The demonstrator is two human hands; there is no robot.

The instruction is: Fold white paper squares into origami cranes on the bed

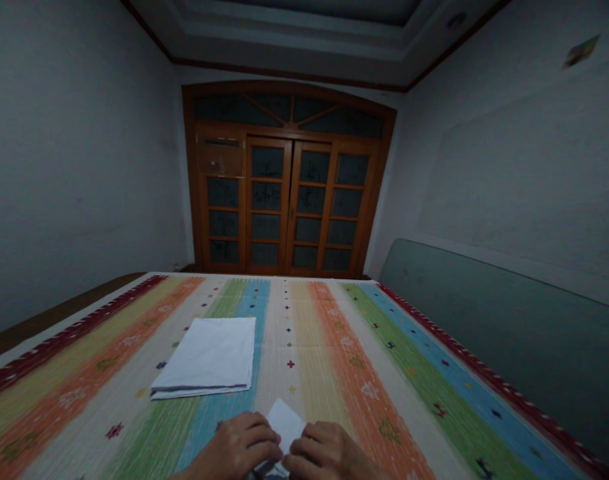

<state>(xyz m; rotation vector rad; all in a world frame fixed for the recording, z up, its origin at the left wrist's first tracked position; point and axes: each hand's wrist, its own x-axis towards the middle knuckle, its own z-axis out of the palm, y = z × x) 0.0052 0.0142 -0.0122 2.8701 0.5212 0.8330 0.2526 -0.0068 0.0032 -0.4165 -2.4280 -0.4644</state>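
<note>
head: left hand (pixel 237 447), right hand (pixel 329 453) holding white sheet (pixel 284 423)

Glazed wooden double doors (pixel 287 200) between dim grey walls (pixel 79 167), stepped ceiling (pixel 294 40) above

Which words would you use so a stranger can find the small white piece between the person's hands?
At the near end of the striped bed cover, facing the brown wooden doors, are the person's left hand and right hand. The small white folded piece sits pinched between them. Unlike the larger white stack lying to its left, it is held and tilts up.
</note>
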